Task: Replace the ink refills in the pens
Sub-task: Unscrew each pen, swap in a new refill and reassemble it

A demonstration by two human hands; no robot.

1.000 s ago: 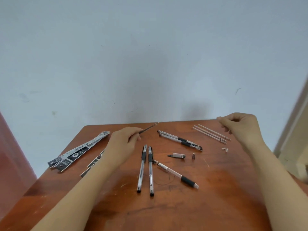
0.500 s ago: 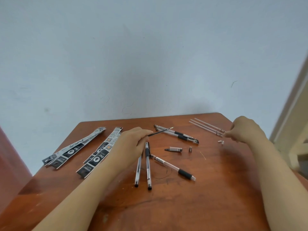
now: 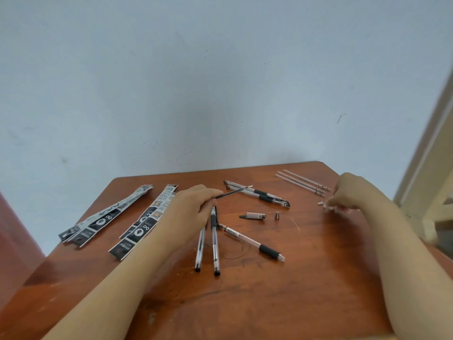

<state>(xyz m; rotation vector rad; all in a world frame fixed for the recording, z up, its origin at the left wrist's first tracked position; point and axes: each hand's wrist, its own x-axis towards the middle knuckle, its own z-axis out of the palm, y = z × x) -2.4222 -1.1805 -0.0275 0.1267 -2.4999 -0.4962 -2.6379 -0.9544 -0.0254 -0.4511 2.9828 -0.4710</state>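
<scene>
My left hand (image 3: 191, 207) pinches a dark ink refill (image 3: 232, 191) that points up and to the right, just above the table. Below that hand lie two pens (image 3: 214, 244) side by side. An open pen barrel (image 3: 250, 238) with a black grip lies to their right, its cap (image 3: 253, 215) and metal tip cone (image 3: 277, 215) apart from it. Two more pens (image 3: 257, 193) lie behind. My right hand (image 3: 353, 195) has curled fingers, its fingertips pinched at a small white cap (image 3: 324, 205) on the table.
Three clear used refills (image 3: 302, 182) lie at the back right corner of the brown table (image 3: 245, 303). Black-and-white refill packets (image 3: 105, 214) and more of them (image 3: 144, 217) lie at the left. A wall stands behind and a pale frame at right.
My right hand came down from above the clear refills to the small white caps on the table. My left hand stayed put with the dark refill. The view tilted.
</scene>
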